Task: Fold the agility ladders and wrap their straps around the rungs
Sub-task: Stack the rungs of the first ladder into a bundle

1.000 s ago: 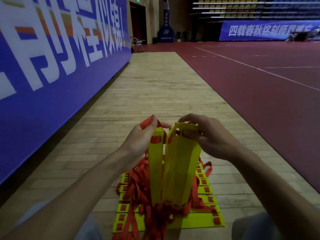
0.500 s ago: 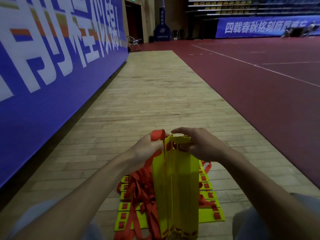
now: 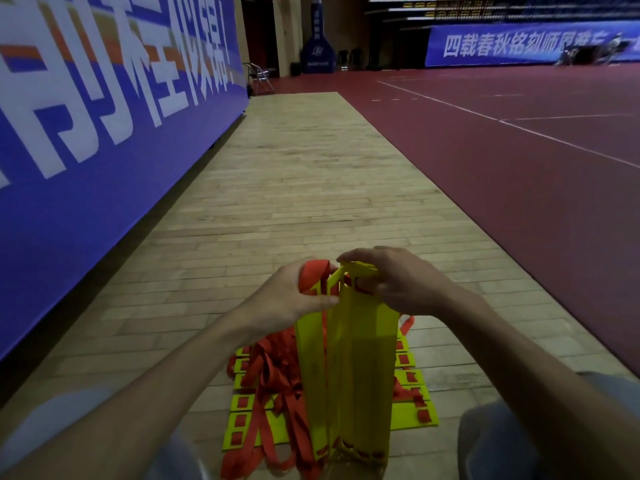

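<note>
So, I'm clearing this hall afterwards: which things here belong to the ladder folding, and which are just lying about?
Job: upright rungs, their top gripped by the right hand; strap loop held by the left hand; flat rungs and loose straps on the floor.
Lying about: folding chair, blue banner, blue padded stand.

The left hand (image 3: pixel 294 299) and right hand (image 3: pixel 401 282) end bare forearms, uncovered down to the frame's lower edge. A pale grey-blue cloth trouser leg (image 3: pixel 52 424) shows at lower left, a second grey-blue trouser leg (image 3: pixel 491 441) at lower right.
</note>
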The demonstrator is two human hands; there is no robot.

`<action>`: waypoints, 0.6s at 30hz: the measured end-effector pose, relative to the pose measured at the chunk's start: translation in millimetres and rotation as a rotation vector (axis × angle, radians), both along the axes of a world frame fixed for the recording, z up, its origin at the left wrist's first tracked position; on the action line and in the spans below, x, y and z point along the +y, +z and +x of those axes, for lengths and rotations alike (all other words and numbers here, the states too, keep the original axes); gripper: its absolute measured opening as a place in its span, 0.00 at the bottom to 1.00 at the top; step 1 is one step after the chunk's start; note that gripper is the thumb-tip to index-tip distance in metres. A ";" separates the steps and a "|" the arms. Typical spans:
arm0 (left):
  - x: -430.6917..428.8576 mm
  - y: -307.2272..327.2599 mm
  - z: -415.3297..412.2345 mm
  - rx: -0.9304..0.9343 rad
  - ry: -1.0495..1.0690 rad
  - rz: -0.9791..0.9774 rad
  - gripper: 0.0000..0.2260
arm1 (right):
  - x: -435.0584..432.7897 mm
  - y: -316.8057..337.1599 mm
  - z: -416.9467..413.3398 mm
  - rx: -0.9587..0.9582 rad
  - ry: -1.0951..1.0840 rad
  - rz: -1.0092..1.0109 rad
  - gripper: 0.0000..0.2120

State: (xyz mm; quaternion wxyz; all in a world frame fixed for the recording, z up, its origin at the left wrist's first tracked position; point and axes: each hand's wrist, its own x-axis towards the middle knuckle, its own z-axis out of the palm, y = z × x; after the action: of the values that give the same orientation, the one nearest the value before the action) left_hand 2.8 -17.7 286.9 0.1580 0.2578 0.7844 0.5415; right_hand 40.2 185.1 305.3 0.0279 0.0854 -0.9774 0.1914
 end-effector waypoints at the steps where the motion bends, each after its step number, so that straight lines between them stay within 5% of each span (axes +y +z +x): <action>1: 2.3 -1.7 -1.0 0.037 0.056 0.013 0.14 | 0.2 0.2 0.1 -0.003 0.010 0.004 0.22; 7: 4.6 -14.3 -18.9 0.168 0.284 -0.068 0.12 | 1.7 2.2 3.2 -0.042 0.075 0.010 0.21; 18: 7.2 -5.6 -7.7 0.070 0.116 0.025 0.15 | 5.2 -1.0 4.4 0.028 0.074 -0.075 0.18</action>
State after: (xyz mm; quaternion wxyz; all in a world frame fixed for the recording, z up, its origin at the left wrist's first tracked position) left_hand -4.9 -10.6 281.3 0.0955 0.2326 0.7963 0.5502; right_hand 44.6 190.3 304.3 0.0375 0.1231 -0.9652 0.2278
